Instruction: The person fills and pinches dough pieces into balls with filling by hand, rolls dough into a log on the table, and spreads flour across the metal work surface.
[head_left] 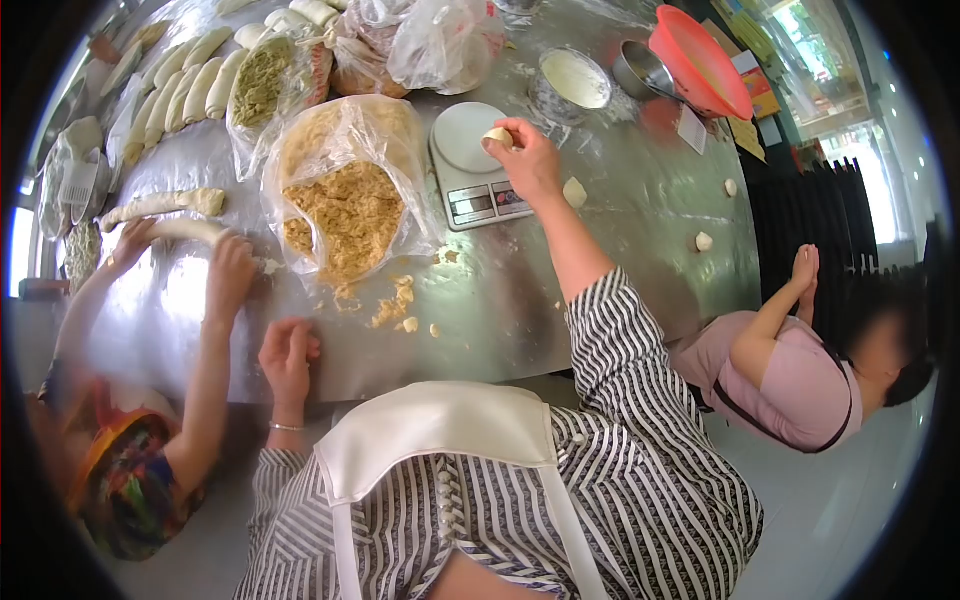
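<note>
Between the thumb and fingers of my right hand (527, 160) is a small pale dough piece (497, 137), pinched over the round plate of a digital kitchen scale (463, 150). Close to that wrist, another dough piece (574, 192) lies on the metal table (480, 330). My left hand (287, 355) rests at the table's near edge, its fingers curled, with nothing visible in them. Left of the scale, an open plastic bag holds a crumbly yellow-brown filling (345, 215). Crumbs of it (395, 303) are scattered on the table in front of the bag.
A co-worker's hands (230, 270) press a dough roll (185, 230) at left. Several dough rolls (190, 95) and a bag of greenish filling (262, 85) lie farther back. A bowl of flour (575, 80) and a red basin (700, 60) stand behind the scale. Another person (790, 370) is at right.
</note>
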